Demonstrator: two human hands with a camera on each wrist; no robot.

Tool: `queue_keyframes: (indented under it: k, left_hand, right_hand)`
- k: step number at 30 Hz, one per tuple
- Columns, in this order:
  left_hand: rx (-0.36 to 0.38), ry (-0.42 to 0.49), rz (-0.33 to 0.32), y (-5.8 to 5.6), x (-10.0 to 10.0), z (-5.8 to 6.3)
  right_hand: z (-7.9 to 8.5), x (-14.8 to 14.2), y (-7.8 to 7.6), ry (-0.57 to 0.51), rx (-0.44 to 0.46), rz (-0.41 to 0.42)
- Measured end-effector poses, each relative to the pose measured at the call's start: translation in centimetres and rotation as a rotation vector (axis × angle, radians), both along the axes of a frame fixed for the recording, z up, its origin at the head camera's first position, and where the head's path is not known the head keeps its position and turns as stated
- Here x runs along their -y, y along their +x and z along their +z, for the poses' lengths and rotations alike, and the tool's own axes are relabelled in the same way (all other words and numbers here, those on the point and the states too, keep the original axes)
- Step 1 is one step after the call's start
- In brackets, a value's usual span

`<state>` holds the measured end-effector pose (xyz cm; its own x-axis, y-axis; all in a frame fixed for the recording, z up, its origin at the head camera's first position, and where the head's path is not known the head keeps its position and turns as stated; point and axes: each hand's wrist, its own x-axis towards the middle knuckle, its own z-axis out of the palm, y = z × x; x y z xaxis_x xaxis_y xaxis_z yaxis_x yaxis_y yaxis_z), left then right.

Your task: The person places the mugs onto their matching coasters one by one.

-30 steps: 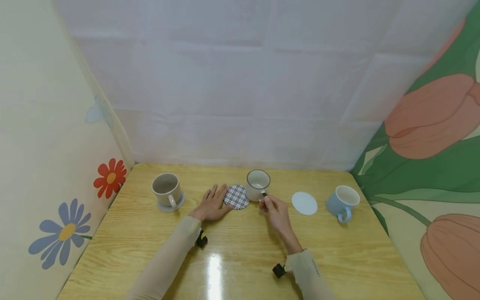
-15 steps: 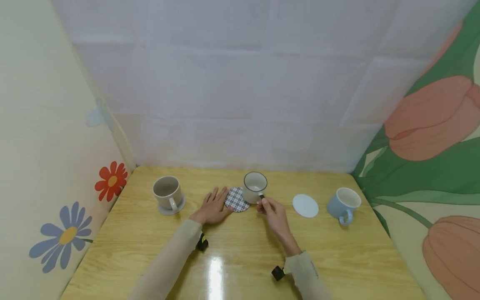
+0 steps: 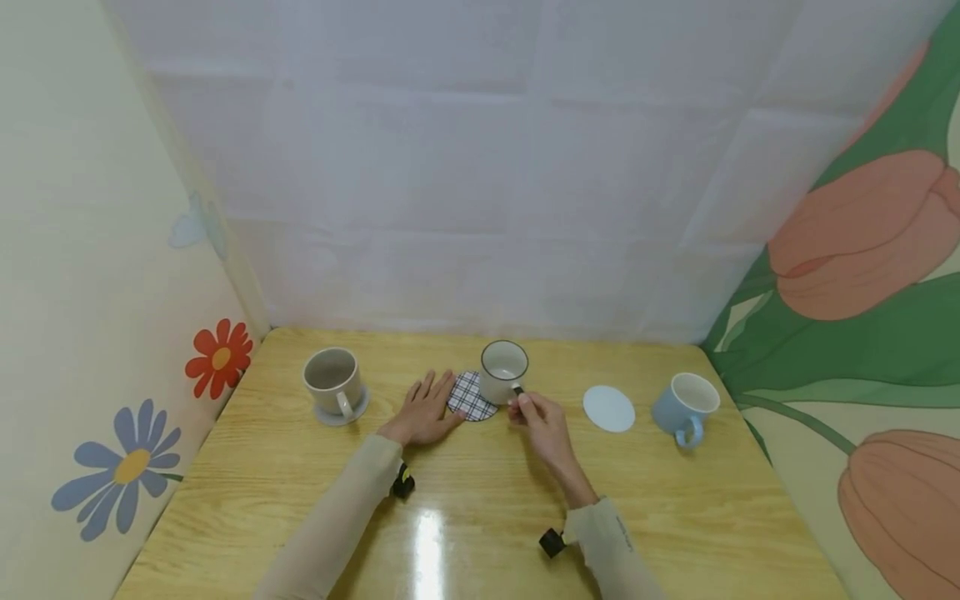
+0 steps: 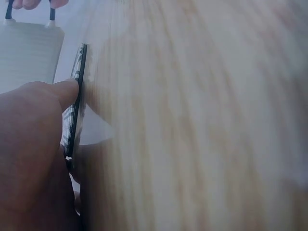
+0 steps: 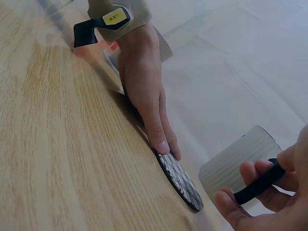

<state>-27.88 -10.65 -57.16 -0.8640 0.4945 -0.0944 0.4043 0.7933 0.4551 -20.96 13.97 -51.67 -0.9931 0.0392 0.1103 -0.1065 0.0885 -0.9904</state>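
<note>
My right hand (image 3: pixel 549 427) grips the black handle (image 5: pixel 260 185) of a white mug (image 3: pixel 501 385) with a dark rim. The mug is upright and overlaps the right part of a black-and-white plaid coaster (image 3: pixel 468 403) in the head view. Flat on the table at the coaster's left side lies my left hand (image 3: pixel 424 417), its fingers straight and spread. Its thumb (image 4: pixel 66 91) touches the coaster's edge in the left wrist view. The same plaid coaster (image 5: pixel 182 182) shows below the left fingertips in the right wrist view, with the ribbed mug side (image 5: pixel 236 166) beyond it.
At the left, a grey-beige mug (image 3: pixel 330 377) stands on a grey coaster (image 3: pixel 362 408). A pale round coaster (image 3: pixel 609 408) lies right of my right hand. Farther right stands a light blue mug (image 3: pixel 678 408). White cloth (image 3: pixel 480 208) hangs behind the wooden table (image 3: pixel 480 517).
My right hand has moved the white mug a little to the left, so it overlaps more of the plaid coaster. My left hand has stayed in place.
</note>
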Motion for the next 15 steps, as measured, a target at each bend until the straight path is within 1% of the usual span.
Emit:
queue_keyframes:
  k: [6, 15]
  left_hand:
    - [-0.005, 0.01, 0.004, 0.02, -0.04, -0.04]
    - [-0.012, 0.011, 0.013, -0.2, -0.11, -0.3]
  right_hand:
    - [0.03, 0.25, 0.0, -0.005, 0.002, 0.015]
    - [0.18, 0.29, -0.12, 0.029, 0.009, 0.025]
